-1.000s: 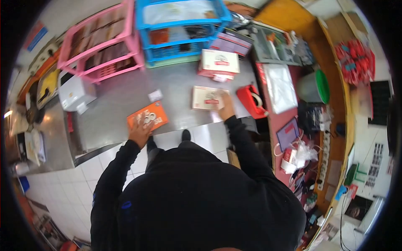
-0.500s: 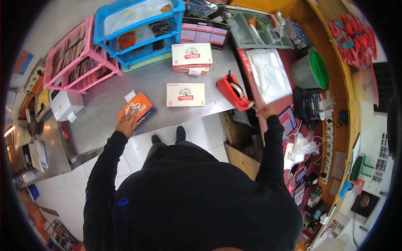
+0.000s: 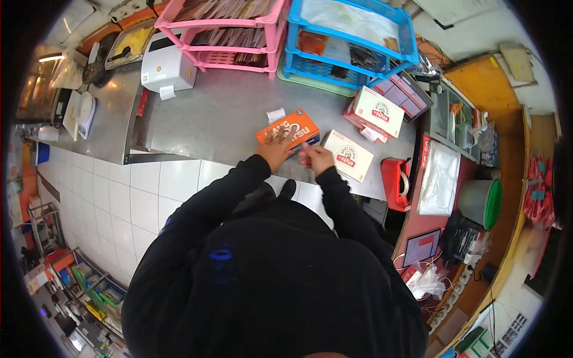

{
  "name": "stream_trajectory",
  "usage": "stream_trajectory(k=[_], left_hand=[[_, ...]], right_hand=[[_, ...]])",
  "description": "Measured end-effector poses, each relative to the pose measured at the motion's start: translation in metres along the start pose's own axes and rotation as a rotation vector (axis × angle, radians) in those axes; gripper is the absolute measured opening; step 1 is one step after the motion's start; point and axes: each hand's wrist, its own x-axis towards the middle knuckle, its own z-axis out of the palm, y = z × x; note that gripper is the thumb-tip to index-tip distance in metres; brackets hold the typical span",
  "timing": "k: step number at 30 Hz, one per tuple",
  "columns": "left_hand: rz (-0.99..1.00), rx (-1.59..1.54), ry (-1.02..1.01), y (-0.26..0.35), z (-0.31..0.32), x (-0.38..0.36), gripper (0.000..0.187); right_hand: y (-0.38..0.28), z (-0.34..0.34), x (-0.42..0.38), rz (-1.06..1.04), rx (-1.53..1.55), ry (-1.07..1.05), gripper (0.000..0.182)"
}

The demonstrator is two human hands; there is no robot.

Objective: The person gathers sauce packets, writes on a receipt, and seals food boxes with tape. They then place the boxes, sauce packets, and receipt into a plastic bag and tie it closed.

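An orange box (image 3: 298, 128) lies on the metal counter, with a small white paper slip (image 3: 276, 115) at its back edge. My left hand (image 3: 274, 150) rests on the box's front left part, fingers spread over its top. Just off the box's front right corner is my right hand (image 3: 316, 159), its fingers pinched together; anything between them is too small to make out. A cream box with a red logo (image 3: 348, 156) lies to the right of that hand. The red tape dispenser (image 3: 395, 184) stands farther right.
More cream boxes (image 3: 377, 112) are stacked behind. Pink (image 3: 233, 59) and blue (image 3: 334, 67) tiered racks stand at the counter's back. A white printer (image 3: 168, 67) is at the left. White plastic bags (image 3: 439, 179) lie on the red surface at the right.
My right hand has moved left from the tape dispenser to the orange box's corner. My left hand remains on the orange box. The camera view has turned to the left.
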Motion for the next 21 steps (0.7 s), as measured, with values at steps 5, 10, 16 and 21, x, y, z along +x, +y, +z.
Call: stream_trajectory(k=[5, 10, 16, 21], left_hand=[[0.117, -0.070, -0.048, -0.029, -0.010, 0.013, 0.054], [0.319, 0.064, -0.226, -0.056, -0.017, 0.002, 0.049], [0.502, 0.071, -0.230, -0.116, -0.027, -0.044, 0.046], [0.559, 0.138, -0.126, -0.143, -0.018, -0.061, 0.047]], right_hand=[[0.039, 0.007, 0.025, 0.105, -0.235, 0.052, 0.038], [-0.046, 0.019, -0.013, 0.150, -0.874, -0.178, 0.036], [-0.056, 0.042, 0.100, -0.583, -1.033, 0.197, 0.037], [-0.061, 0.104, 0.144, -0.523, -1.238, -0.029, 0.032]])
